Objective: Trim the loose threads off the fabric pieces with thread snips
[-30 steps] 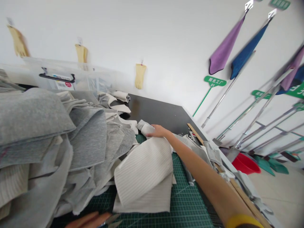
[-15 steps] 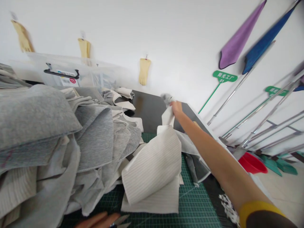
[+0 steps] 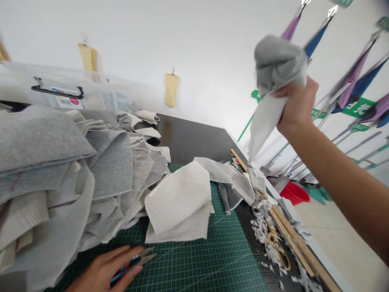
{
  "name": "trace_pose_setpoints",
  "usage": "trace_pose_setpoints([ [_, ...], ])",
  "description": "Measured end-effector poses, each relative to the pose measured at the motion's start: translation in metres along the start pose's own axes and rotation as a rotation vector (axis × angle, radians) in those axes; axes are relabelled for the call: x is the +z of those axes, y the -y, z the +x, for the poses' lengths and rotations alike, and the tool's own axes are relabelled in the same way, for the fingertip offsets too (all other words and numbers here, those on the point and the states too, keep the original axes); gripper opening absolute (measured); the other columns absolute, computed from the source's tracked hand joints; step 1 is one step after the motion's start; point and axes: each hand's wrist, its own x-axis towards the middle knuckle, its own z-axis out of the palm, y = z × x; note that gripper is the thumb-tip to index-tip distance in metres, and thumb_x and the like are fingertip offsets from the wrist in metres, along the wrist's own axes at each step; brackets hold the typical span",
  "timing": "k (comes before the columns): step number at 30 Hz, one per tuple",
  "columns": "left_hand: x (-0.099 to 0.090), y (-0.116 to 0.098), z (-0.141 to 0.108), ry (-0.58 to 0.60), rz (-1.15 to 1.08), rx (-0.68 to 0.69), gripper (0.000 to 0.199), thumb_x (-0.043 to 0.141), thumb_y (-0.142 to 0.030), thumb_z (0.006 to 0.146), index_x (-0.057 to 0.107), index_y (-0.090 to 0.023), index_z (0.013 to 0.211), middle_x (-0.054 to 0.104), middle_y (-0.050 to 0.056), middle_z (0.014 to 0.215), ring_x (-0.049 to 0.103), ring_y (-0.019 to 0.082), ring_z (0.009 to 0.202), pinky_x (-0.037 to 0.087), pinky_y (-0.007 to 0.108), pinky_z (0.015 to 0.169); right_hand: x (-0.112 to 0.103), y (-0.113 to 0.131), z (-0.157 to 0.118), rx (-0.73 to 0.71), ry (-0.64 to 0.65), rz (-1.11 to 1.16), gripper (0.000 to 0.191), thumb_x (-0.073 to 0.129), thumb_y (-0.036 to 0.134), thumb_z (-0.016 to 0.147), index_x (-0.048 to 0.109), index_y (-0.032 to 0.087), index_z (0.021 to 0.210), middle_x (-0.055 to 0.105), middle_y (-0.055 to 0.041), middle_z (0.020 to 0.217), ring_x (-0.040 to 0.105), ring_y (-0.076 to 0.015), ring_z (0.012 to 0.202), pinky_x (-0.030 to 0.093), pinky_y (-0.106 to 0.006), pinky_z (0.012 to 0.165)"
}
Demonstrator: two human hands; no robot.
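My right hand (image 3: 299,101) is raised at the upper right, closed around a bunched grey and white cloth (image 3: 278,65) whose pale end hangs down to the left. At the lower left, my left hand (image 3: 112,265) holds small snips (image 3: 135,261) with blue handles, their pointed blades showing beyond the fingers. Just above the blades, ribbed off-white fabric pieces (image 3: 182,198) lie on the green cutting mat (image 3: 197,267). A big heap of grey fabric pieces (image 3: 115,170) fills the left side.
Behind the heap stands a clear plastic box (image 3: 100,93) with a black handle. Along the table's right edge lie wooden strips (image 3: 294,239), white scraps (image 3: 261,227) and gold-handled scissors (image 3: 276,247). A red dustpan (image 3: 294,192) is beyond the edge.
My right hand has lifted the bunched cloth off the table, up and to the right. More of my left hand and the snips now shows. The view has shifted right.
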Motion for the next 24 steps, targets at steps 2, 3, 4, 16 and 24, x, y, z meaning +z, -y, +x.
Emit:
trace_pose_setpoints([
  [2, -0.002, -0.001, 0.002, 0.030, -0.032, -0.017, 0.031, 0.072, -0.055, 0.089, 0.077, -0.042, 0.116, 0.080, -0.006, 0.107, 0.079, 0.021, 0.096, 0.064, 0.026, 0.086, -0.014, 0.048, -0.059, 0.205, 0.032, 0.095, 0.043, 0.035, 0.031, 0.096, 0.068, 0.006, 0.087, 0.075, -0.0035, 0.089, 0.068, -0.0140, 0.072, 0.042, -0.027, 0.056],
  [3, -0.003, -0.002, 0.003, 0.043, -0.052, -0.022, 0.032, 0.072, -0.056, 0.089, 0.077, -0.040, 0.116, 0.080, -0.005, 0.108, 0.078, 0.021, 0.098, 0.064, 0.027, 0.088, -0.020, 0.074, -0.090, 0.239, 0.127, 0.142, 0.030, 0.044, 0.028, 0.093, 0.067, 0.012, 0.085, 0.073, -0.0001, 0.080, 0.066, -0.0138, 0.068, 0.044, -0.026, 0.055],
  [4, -0.004, -0.004, 0.004, 0.056, -0.070, -0.027, 0.032, 0.071, -0.056, 0.090, 0.077, -0.040, 0.117, 0.080, -0.005, 0.110, 0.078, 0.021, 0.100, 0.063, 0.028, 0.090, -0.025, 0.100, -0.122, 0.238, 0.268, 0.195, 0.020, 0.049, 0.024, 0.088, 0.067, 0.017, 0.084, 0.071, 0.0014, 0.076, 0.065, -0.0150, 0.067, 0.048, -0.027, 0.055],
  [16, -0.026, -0.017, 0.024, 0.145, -0.184, 0.014, 0.030, 0.067, -0.053, 0.094, 0.075, -0.036, 0.118, 0.079, -0.006, 0.111, 0.077, 0.018, 0.101, 0.060, 0.019, 0.090, -0.026, 0.191, -0.325, 0.217, 1.206, 0.318, 0.081, 0.073, 0.042, 0.088, 0.037, 0.031, 0.159, 0.037, -0.0125, 0.166, 0.034, -0.0353, 0.154, 0.019, -0.062, 0.128],
  [24, -0.053, -0.054, 0.023, 0.137, -0.109, 0.123, 0.037, 0.064, -0.053, 0.096, 0.069, -0.038, 0.130, 0.079, -0.003, 0.112, 0.077, 0.020, 0.099, 0.063, 0.026, 0.088, -0.039, 0.184, -0.356, 0.138, 0.951, 0.253, 0.057, 0.069, 0.043, 0.092, 0.059, 0.022, 0.143, 0.062, -0.0118, 0.146, 0.057, -0.0284, 0.138, 0.041, -0.047, 0.123],
])
